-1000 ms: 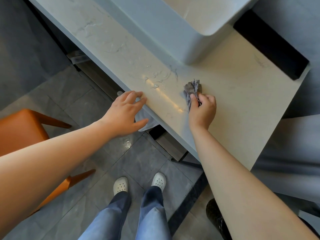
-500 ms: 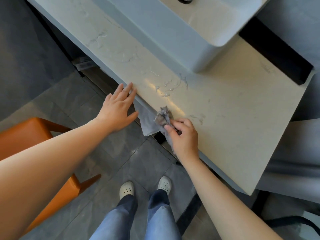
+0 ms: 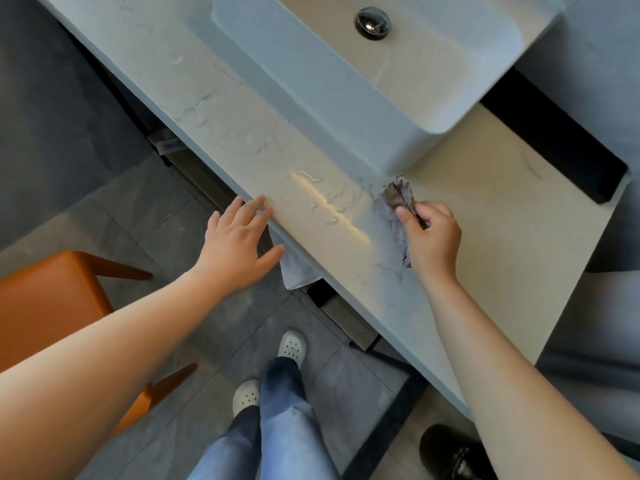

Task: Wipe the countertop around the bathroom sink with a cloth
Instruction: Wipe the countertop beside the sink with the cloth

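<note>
My right hand (image 3: 433, 237) grips a crumpled grey cloth (image 3: 393, 206) and presses it on the pale marble countertop (image 3: 502, 244), just in front of the near corner of the white vessel sink (image 3: 346, 109). Water streaks shine on the counter left of the cloth. My left hand (image 3: 239, 244) is spread open, fingertips resting on the counter's front edge, holding nothing. A light cloth (image 3: 298, 271) hangs below the counter edge beside that hand.
The sink's metal drain (image 3: 372, 23) is at the top. A black slot (image 3: 554, 140) runs along the counter's back right. An orange chair (image 3: 52, 306) stands at my left on the grey tile floor. My feet in white clogs (image 3: 292, 346) are below; a dark shoe (image 3: 450, 452) sits lower right.
My right hand has carried the cloth from the counter's front edge back up toward the sink corner. My left hand has stayed at the front edge.
</note>
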